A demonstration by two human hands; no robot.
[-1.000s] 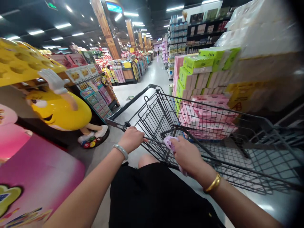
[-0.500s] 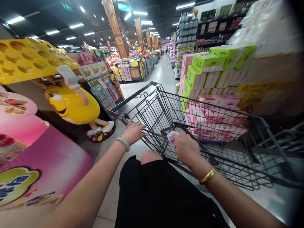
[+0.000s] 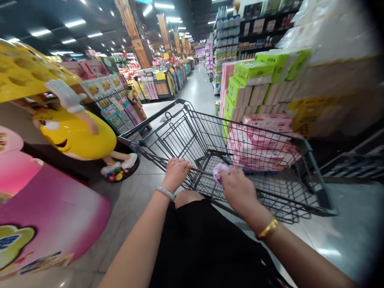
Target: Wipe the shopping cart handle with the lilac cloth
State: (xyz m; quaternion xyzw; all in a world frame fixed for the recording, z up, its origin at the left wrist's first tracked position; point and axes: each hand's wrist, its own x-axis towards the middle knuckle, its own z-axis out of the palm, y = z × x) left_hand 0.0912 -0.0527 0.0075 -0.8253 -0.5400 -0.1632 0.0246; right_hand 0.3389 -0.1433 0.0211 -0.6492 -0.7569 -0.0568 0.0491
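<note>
A black wire shopping cart (image 3: pixel 318 172) stands side-on in front of me, its handle (image 3: pixel 149 120) at the left end. My left hand (image 3: pixel 177 173), with a pale bangle at the wrist, is closed over the cart's near side rim. My right hand (image 3: pixel 240 194), wearing a gold bracelet, is closed on a crumpled light purple cloth (image 3: pixel 220 173) beside the same rim. Whether its fingers also grip the rim is hidden. Through the wire, the basket shows nothing but its own folding seat and mesh.
Green tissue packs (image 3: pixel 253 74) and pink tissue packs (image 3: pixel 264 140) are stacked behind the cart. To the left stand a yellow candy mascot (image 3: pixel 81 134) and a pink display stand (image 3: pixel 66 204). An aisle (image 3: pixel 196 82) runs away between shelves and wooden pillars.
My left hand has gone from spread fingers above the rim to closed on it. The cart has swung slightly, and the view has shifted right. The purple cloth stays in my right hand.
</note>
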